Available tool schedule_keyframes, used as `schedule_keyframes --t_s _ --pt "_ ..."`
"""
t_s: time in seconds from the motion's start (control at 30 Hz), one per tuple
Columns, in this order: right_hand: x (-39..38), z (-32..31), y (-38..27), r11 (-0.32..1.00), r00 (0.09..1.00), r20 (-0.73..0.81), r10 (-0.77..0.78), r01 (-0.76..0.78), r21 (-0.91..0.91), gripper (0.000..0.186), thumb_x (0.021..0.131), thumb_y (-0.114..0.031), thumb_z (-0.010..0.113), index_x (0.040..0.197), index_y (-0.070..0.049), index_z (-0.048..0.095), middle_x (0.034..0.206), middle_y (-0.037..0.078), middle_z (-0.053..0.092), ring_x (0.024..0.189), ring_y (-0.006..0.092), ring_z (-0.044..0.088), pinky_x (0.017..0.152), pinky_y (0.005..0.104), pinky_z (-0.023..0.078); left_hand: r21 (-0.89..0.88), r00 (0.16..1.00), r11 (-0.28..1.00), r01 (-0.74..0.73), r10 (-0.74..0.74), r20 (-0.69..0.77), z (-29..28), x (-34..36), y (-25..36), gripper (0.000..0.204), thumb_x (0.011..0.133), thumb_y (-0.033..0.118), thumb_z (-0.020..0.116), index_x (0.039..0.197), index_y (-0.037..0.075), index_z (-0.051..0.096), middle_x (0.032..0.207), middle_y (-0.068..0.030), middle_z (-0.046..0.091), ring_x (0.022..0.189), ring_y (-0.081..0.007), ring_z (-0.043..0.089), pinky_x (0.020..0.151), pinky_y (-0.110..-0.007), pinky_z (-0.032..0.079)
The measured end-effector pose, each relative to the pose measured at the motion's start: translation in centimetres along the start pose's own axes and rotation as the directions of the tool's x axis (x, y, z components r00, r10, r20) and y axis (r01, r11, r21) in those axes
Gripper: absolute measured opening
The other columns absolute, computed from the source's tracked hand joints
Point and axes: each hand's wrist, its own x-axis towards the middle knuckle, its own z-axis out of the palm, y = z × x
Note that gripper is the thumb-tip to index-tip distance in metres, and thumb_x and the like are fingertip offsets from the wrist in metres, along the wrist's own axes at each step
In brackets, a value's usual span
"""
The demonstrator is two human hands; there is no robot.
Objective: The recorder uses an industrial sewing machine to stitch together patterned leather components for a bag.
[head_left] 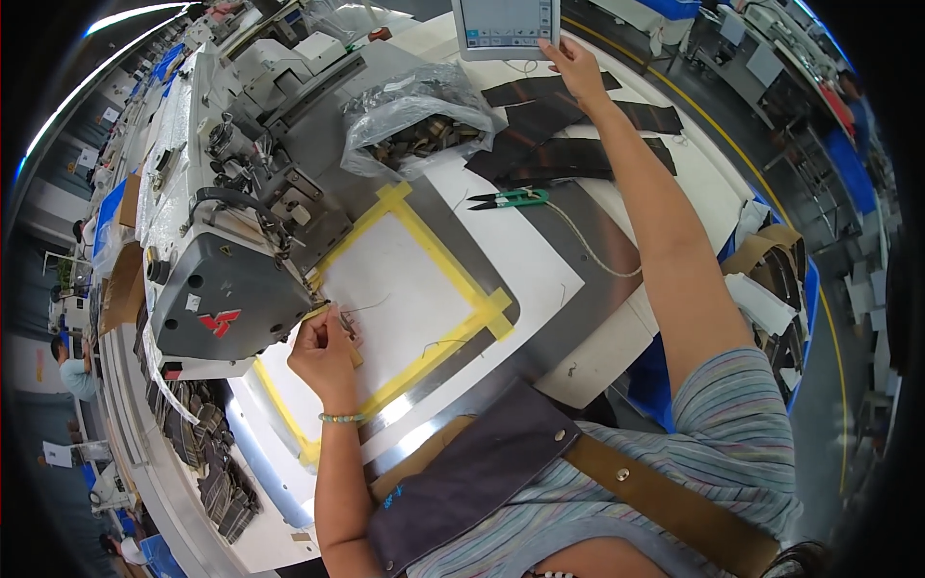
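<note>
Left hand pinches cloth; I judge it light, limp: grip edges. Right hand touches screen; I cannot tell closure.

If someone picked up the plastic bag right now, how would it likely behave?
The plastic bag would probably sag and change shape, since its thin walls are crumpled. Its mouth gapes, so the fabric pieces inside might spill if it were tipped.
</note>
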Motion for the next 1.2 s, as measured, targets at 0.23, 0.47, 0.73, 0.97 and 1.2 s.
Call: schedule_keyframes --t_s 0.23,0.47,0.73,0.97,1.2 --pt "0.2 -0.4 0.7 0.974 0.999 0.036 0.019 -0.010 -0.228 0.045 0.096 -0.038 0.077 0.122 -0.001 0.073 0.101 0.002 0.076 0.093 0.0089 0.067 0.084 0.0247 0.051 0.081 0.998 0.995 -0.058 0.057 0.017 -0.4 0.4 -0.8 0.012 0.097 0.007 0.074 0.090 -0.003 0.074 0.068 -0.0007 0.066 0.056 -0.0042 0.057 0.053 -0.023 0.055" --pt "0.4 0.3 0.2 0.851 0.952 -0.174 -0.250 0.131 -0.509 0.056 0.088 -0.051 0.081 0.119 -0.004 0.074 0.103 0.010 0.077 0.094 0.0184 0.070 0.086 0.0310 0.052 -0.007 0.999 0.999 -0.035 0.035 0.009 0.0 0.2 -0.2 0.014 0.097 0.008 0.075 0.089 -0.003 0.074 0.067 -0.0010 0.066 0.056 -0.0041 0.057 0.052 -0.024 0.057" --pt "-8.5 8.7 -10.3 0.720 0.779 0.120 -0.615 0.617 -0.318 0.024 0.100 -0.017 0.065 0.116 -0.001 0.070 0.109 0.017 0.069 0.104 0.0363 0.066 0.095 0.0416 0.051 0.140 0.992 0.983 -0.121 0.124 -0.012 -0.2 0.3 -0.2 0.012 0.094 0.007 0.076 0.093 -0.005 0.076 0.069 -0.0024 0.069 0.060 -0.0058 0.061 0.055 -0.023 0.052" --pt "-18.8 17.9 -16.1 0.731 0.268 0.863 -0.428 0.665 0.156 0.019 0.098 -0.020 0.067 0.105 -0.005 0.076 0.105 0.009 0.074 0.099 0.0301 0.069 0.087 0.0409 0.055 0.154 0.999 0.987 -0.040 0.044 -0.020 0.0 0.2 0.2 0.013 0.095 0.009 0.077 0.094 -0.004 0.075 0.072 -0.0025 0.070 0.061 -0.0057 0.061 0.058 -0.022 0.049" --pt "-22.9 23.4 -14.9 0.948 0.372 0.900 -0.228 0.297 0.118 0.016 0.096 -0.015 0.067 0.106 -0.008 0.077 0.100 0.008 0.073 0.092 0.0289 0.069 0.081 0.0405 0.054 0.188 0.988 0.973 -0.137 0.147 -0.040 0.0 1.3 -1.8 0.014 0.092 0.011 0.076 0.087 -0.002 0.077 0.064 -0.0021 0.069 0.056 -0.0054 0.058 0.056 -0.024 0.046"
